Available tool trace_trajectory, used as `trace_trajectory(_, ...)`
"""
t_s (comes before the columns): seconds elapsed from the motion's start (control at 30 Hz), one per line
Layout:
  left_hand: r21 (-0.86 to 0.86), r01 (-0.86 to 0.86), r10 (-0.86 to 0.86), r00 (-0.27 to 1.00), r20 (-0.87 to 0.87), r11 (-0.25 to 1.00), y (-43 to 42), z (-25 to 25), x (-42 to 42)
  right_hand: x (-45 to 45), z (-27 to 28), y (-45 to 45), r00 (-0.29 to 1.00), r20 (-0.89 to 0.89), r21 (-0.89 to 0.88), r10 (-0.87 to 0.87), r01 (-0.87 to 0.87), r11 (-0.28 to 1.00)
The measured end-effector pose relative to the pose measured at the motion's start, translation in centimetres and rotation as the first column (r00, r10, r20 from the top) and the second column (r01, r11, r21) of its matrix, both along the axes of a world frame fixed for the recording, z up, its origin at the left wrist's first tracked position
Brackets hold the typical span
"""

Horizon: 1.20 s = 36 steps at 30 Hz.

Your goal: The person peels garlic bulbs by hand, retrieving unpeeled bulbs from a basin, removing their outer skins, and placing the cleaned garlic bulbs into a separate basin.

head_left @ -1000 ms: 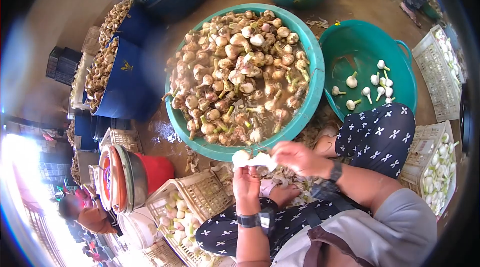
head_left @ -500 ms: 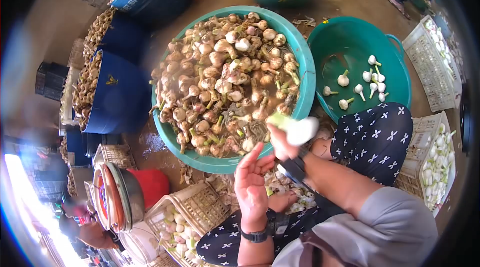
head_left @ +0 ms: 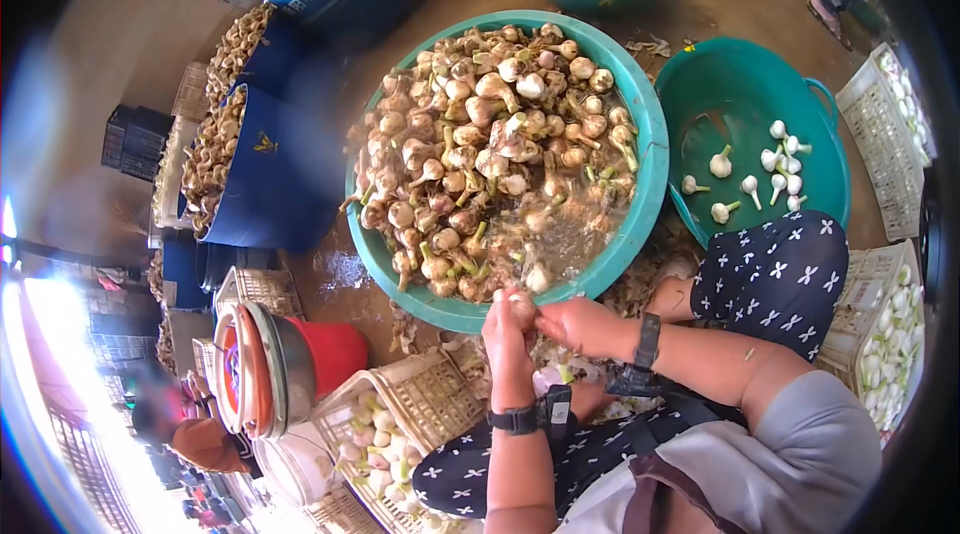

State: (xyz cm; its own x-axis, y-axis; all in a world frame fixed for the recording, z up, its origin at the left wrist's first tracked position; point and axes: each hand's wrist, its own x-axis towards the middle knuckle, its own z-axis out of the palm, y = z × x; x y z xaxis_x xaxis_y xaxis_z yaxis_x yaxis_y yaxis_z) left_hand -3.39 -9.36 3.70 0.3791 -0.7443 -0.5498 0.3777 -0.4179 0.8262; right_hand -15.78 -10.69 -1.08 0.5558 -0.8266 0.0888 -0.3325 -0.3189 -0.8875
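A garlic bulb [head_left: 521,310] with a dull pinkish-brown skin is held between my two hands at the near rim of the wide teal tub [head_left: 450,315]. My left hand [head_left: 505,331] wraps it from the left, thumb side up. From the right, my right hand [head_left: 572,323] has its fingers closed against the bulb; the fingertips are partly hidden. Inside the tub lies a heap of dirty garlic bulbs [head_left: 470,154] in murky water. To the right, a green basin [head_left: 715,84] holds several clean white garlic bulbs [head_left: 720,162].
Crates of trimmed garlic stand at the right [head_left: 885,334] and beside my left knee [head_left: 400,414]. Blue barrels [head_left: 275,174] piled with garlic line the left. A red bucket [head_left: 335,349] stands near stacked basins. Behind is another basin of white garlic [head_left: 597,0]. Peelings litter the floor.
The white bulb with a green stem is gone from my right hand. My left hand, open before, and my right hand have come together around a darker bulb. The view has shifted slightly.
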Motion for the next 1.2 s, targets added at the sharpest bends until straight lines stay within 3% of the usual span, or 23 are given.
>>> trace_trajectory(0.1,0.041,0.059,-0.063,0.994,0.085,0.997,0.4,-0.8,-0.9,-1.2,3.3,0.5,0.952,-0.295,-0.215,0.087,-0.155,0.964)
trace_trajectory(0.27,0.09,-0.07,0.076,0.995,-0.065,0.993,1.5,-1.6,-0.7,-0.5,0.0,0.6,0.967,-0.241,-0.245,0.085,-0.145,0.958)
trace_trajectory(0.3,0.13,-0.043,0.055,0.995,-0.088,0.991,1.8,-2.1,-0.2,-0.5,-0.5,0.4,0.998,0.035,0.325,0.05,-0.059,0.944)
trace_trajectory(0.33,0.132,-0.045,0.057,0.994,-0.088,0.99,2.0,-2.4,0.0,-0.5,-0.5,0.1,0.961,0.241,0.79,-0.137,-0.112,0.603)
trace_trajectory(0.37,0.072,-0.058,0.071,0.978,-0.198,0.996,2.2,-2.7,0.1,-1.0,-0.2,0.1,0.923,0.271,0.941,-0.273,-0.194,0.279)
trace_trajectory(0.4,0.014,-0.077,0.077,0.949,-0.305,0.997,2.4,-3.0,0.2,-1.2,-0.1,0.3,0.924,0.27,0.942,-0.273,-0.194,0.275)
trace_trajectory(0.43,-0.115,0.076,-0.114,0.922,-0.369,0.99,3.0,-3.5,1.4,-1.4,0.1,0.4,0.911,0.308,0.905,-0.273,-0.192,0.38)
trace_trajectory(0.47,-0.111,0.078,-0.115,0.922,-0.369,0.991,2.8,-3.5,2.3,-1.5,0.1,0.4,0.898,0.346,0.857,-0.271,-0.185,0.481)
trace_trajectory(0.5,-0.053,0.248,-0.254,0.939,-0.233,0.967,2.7,-3.5,3.1,-1.5,-0.1,0.5,0.897,0.345,0.858,-0.277,-0.183,0.479)
trace_trajectory(0.53,0.029,0.401,-0.397,0.912,-0.104,0.915,2.5,-3.0,3.4,-1.5,-0.4,0.6,0.917,0.344,0.659,-0.203,-0.082,0.747)
trace_trajectory(0.6,0.204,0.564,-0.58,0.814,0.026,0.8,2.8,-1.8,2.8,-1.5,-1.2,0.7,0.962,0.261,0.037,-0.083,0.076,0.996)
trace_trajectory(0.63,0.095,0.64,-0.614,0.667,0.422,0.762,3.3,-1.4,2.2,-1.6,-2.1,0.6,0.977,0.176,0.275,-0.123,0.071,0.959)
trace_trajectory(0.67,0.026,0.73,-0.493,0.434,0.754,0.683,3.7,-0.7,1.5,-1.4,-2.8,0.4,0.977,0.175,0.275,-0.123,0.072,0.959)
trace_trajectory(0.73,0.047,0.698,-0.441,0.397,0.805,0.715,4.2,1.2,0.5,-1.2,-2.8,-0.4,0.848,0.362,0.886,-0.387,-0.184,0.427)
trace_trajectory(0.8,0.151,0.793,-0.197,-0.039,0.98,0.591,4.2,2.2,0.3,-1.4,-1.3,-0.4,0.839,0.379,0.886,-0.391,-0.206,0.416)
trace_trajectory(0.87,0.143,0.774,-0.216,-0.009,0.976,0.617,4.9,0.8,0.3,-1.5,0.4,-0.2,0.884,0.352,0.844,-0.307,-0.158,0.513)
trace_trajectory(0.93,-0.146,0.619,-0.29,0.547,0.785,0.772,5.6,-0.6,0.2,-1.5,0.1,0.1,0.898,0.348,0.836,-0.269,-0.167,0.523)
trace_trajectory(0.97,-0.291,0.385,-0.215,0.851,0.48,0.876,6.0,-1.9,0.4,-1.7,1.0,0.4,0.804,0.472,0.823,-0.361,-0.256,0.507)
trace_trajectory(1.0,-0.292,0.378,-0.207,0.852,0.482,0.878,6.5,-3.0,0.9,-2.0,2.2,0.6,0.685,0.576,0.796,-0.446,-0.345,0.498)
trace_trajectory(1.03,-0.369,0.067,-0.044,0.997,0.07,0.927,6.5,-2.9,1.2,-3.1,4.0,1.0,0.825,0.52,0.68,-0.221,-0.242,0.692)
trace_trajectory(1.07,-0.31,-0.253,0.136,0.926,-0.353,0.917,6.6,-2.8,1.6,-4.1,4.5,1.5,0.861,0.504,0.631,-0.074,-0.309,0.712)
trace_trajectory(1.13,-0.221,-0.313,0.167,0.848,-0.503,0.924,6.9,-3.7,3.1,-5.5,3.1,1.7,0.709,0.695,0.446,-0.118,-0.297,0.845)
trace_trajectory(1.2,-0.021,-0.37,0.224,0.606,-0.763,0.929,7.6,-4.7,4.4,-6.7,5.2,0.4,0.52,0.697,0.663,-0.493,-0.208,0.719)
